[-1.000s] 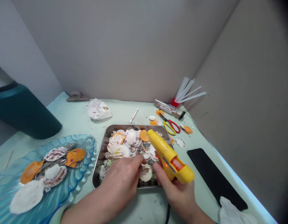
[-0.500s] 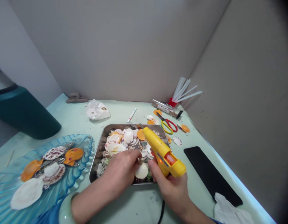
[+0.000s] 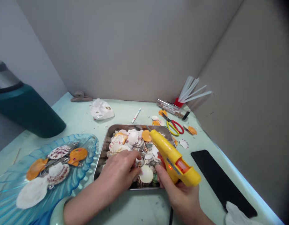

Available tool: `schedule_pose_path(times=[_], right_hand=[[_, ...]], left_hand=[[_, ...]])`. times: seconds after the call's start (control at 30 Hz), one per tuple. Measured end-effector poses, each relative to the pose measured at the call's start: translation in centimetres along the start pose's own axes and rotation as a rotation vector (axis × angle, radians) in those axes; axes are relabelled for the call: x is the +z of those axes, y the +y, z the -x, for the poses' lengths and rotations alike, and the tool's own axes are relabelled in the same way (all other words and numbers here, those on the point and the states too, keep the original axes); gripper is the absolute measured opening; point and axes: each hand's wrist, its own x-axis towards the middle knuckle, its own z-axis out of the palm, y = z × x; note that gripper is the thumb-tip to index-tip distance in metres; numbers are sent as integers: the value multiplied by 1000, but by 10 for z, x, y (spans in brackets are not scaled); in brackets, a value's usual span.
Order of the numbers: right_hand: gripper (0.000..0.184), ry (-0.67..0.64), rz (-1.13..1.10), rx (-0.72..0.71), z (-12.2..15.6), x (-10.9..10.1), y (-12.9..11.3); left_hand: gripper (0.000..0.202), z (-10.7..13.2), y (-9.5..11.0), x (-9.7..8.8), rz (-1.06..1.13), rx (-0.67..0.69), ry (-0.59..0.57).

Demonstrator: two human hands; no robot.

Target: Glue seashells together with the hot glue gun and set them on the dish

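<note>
My right hand (image 3: 181, 193) is wrapped around a yellow hot glue gun (image 3: 174, 157) with a lit orange light. Its nozzle points up and left over the metal tray (image 3: 116, 126). Seashells in white, orange and speckled colours fill this tray. Among them, over the near part, reaches my left hand (image 3: 122, 167), thumb and forefinger apart and no shell plainly held. Beside the thumb lies a pale round shell (image 3: 146, 174). The left hand's other fingertips are hidden.
Left stands a blue shell-shaped dish (image 3: 71, 184) with shell pieces, behind it a green bottle (image 3: 29, 109). Scissors (image 3: 174, 126), a clear tube (image 3: 172, 109) and glue sticks (image 3: 191, 89) lie back right. A black slab (image 3: 221, 181) lies right, a marker (image 3: 136, 115) behind the tray.
The view has shifted slightly, so things sit further right. My left thumb and forefinger have parted over the shells. The glue gun stays in my right hand, slightly further from my left.
</note>
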Motion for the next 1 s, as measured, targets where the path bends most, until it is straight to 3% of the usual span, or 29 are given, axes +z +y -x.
schedule_pose_path(times=[0.23, 0.37, 0.7, 0.83, 1.0], right_hand=[[12, -31, -6, -12, 0, -1, 3], [11, -49, 25, -53, -3, -2, -4], [9, -63, 6, -18, -1, -2, -5], [10, -62, -3, -16, -3, -2, -7], [10, -51, -33, -26, -2, -1, -4]], left_hand=[[14, -2, 0, -2, 142, 45, -86], [15, -1, 1, -3, 217, 7, -14], [27, -4, 9, 6, 61, 122, -80], [16, -6, 11, 4, 50, 114, -122], [16, -6, 8, 4, 128, 126, -64]])
